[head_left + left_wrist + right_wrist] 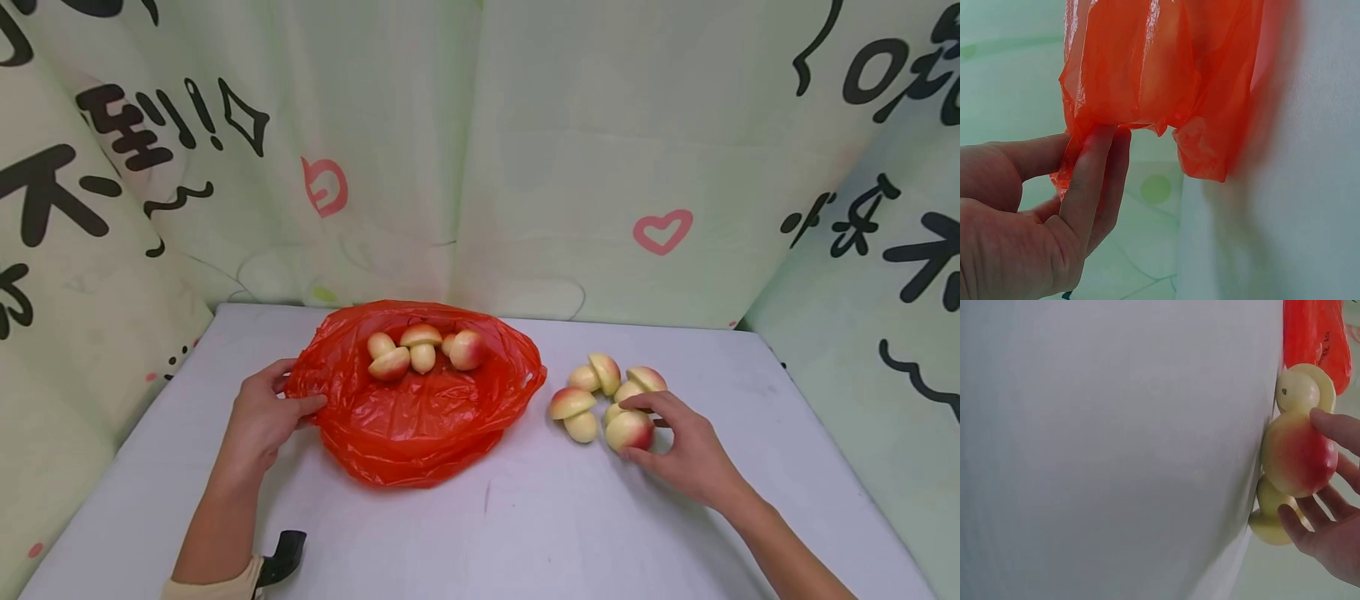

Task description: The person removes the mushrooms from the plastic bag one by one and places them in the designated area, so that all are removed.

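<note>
A red plastic bag [420, 425] lies spread on the table with its mouth facing up, and three toy mushrooms [422, 346] with cream stems and reddish caps rest inside. At the bag's left edge, my left hand [270, 408] pinches the thin plastic between thumb and fingers; the left wrist view shows the film [1141, 69] hanging over the fingertips. To the right of the bag sits a cluster of several more toy mushrooms [572, 402]. My right hand [686, 446] holds the nearest mushroom [628, 431], thumb and fingers on either side of its red-tinged cap [1297, 453].
A white-covered table [525, 533] carries everything. Pale green curtains [562, 167] with dark lettering and red hearts surround it at the back and sides. A dark strap [283, 557] shows at my left wrist by the cuff.
</note>
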Demonstrator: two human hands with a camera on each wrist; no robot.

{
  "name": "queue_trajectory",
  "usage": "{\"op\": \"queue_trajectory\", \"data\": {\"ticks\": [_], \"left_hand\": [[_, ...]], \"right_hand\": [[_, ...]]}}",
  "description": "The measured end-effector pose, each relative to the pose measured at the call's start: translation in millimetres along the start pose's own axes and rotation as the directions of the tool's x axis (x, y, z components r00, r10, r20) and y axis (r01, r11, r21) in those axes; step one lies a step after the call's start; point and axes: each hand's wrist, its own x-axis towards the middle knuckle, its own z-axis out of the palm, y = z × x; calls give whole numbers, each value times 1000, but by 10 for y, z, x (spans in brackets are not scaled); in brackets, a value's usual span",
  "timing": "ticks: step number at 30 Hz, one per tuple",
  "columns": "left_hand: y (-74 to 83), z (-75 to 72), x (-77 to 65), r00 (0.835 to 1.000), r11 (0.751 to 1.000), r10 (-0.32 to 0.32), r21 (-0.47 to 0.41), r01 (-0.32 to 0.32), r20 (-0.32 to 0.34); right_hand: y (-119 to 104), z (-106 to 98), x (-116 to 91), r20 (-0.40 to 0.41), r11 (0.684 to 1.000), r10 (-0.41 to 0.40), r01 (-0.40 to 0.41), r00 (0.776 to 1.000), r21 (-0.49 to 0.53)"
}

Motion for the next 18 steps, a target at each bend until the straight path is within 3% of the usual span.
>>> {"op": "queue_trajectory", "data": {"ticks": [18], "left_hand": [[-8,-12,-7,1000,1000,11,-10,-11,0]], "right_hand": [[-59,-17,35,-16,1000,14,-14,1000,-17]]}}
